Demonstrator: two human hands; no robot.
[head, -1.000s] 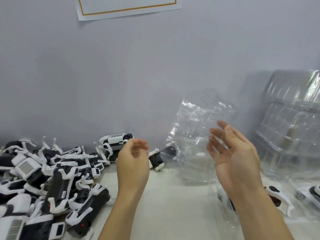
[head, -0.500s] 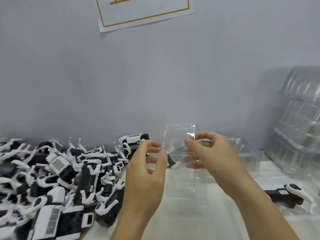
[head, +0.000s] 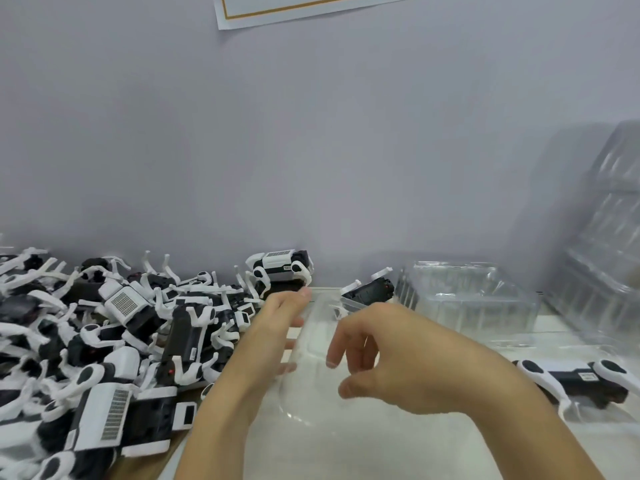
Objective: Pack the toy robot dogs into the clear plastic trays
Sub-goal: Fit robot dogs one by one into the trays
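The step in hand looks like settling a clear tray [head: 311, 358] flat on the bench [head: 398, 452] so a dog can go into it. To do that well, the tray should sit level in the open patch between the two hands, cavity up, clear of the heap, with one hand steadying its edge while the other fetches a dog. The thin plastic will likely flex and skid, so a light touch at the rim suits it better than a squeeze.

The left hand [head: 277, 327] reaches forward with its fingers extended and held fairly close together, lying along the tray's left edge; whether it grips the rim I cannot tell. The right hand [head: 391, 358] hovers over the tray's right side, wrist bent, fingers curled loosely downward and apart, pinching nothing that shows.

The toy dogs lie in a pile [head: 104, 341] at the left, just beside the left forearm. One more dog [head: 581, 379] lies at the near right. Further trays [head: 467, 299] sit far right, near the wall.
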